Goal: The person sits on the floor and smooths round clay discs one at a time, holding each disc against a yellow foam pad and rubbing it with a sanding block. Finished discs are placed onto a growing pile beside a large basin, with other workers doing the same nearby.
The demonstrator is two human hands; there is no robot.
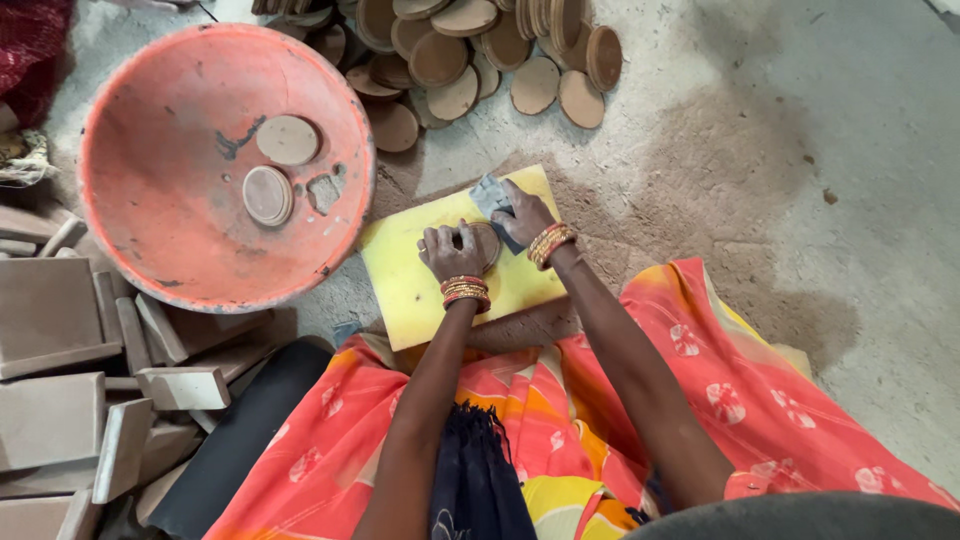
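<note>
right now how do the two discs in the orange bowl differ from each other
The upper disc is plain tan, a flat face with no rim line; the lower disc is paler and greyer, with a ring near its edge, and may be a small stack. Both are round, lie flat apart from each other in the orange bowl, untouched by either hand.

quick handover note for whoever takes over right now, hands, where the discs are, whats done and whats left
Left hand presses a round disc flat on the yellow board.
Right hand holds a small grey abrasive piece against the disc's edge.
Done, it seems: two discs lying in the orange bowl.
Left, it seems: the pile of discs on the floor beyond the board.
Stone blocks lie to the left.
</note>
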